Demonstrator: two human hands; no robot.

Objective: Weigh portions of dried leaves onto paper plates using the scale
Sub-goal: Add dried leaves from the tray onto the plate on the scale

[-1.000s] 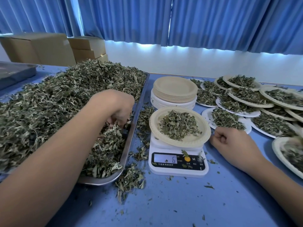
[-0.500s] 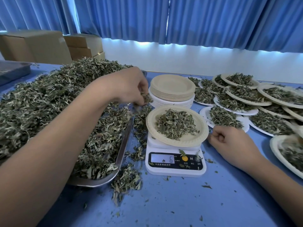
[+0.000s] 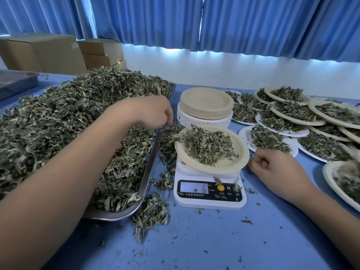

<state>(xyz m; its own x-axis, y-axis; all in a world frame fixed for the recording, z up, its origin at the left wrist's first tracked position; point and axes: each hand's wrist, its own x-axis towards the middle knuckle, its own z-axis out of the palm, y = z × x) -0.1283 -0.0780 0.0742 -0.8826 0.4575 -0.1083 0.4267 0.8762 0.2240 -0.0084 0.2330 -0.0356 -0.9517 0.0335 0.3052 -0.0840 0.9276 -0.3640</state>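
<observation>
Plainly the topping-up step was in hand. At centre frame the left hand point(image 3: 153, 112) hung over the edge of the long steel tray point(image 3: 148, 172), fingers curled downward just beside the left rim of the round beige paper plate point(image 3: 233, 162); whether they pinched leaves could not be told. That plate, bearing a small heap of dried green leaves point(image 3: 206, 147), sat on the white digital scale point(image 3: 209, 201), whose display showed 6. The right hand point(image 3: 272, 168) rested on the blue desk point(image 3: 214, 240) in an empty fist near the plate's right rim. Next, I judged, came small pinches until the target weight showed.
</observation>
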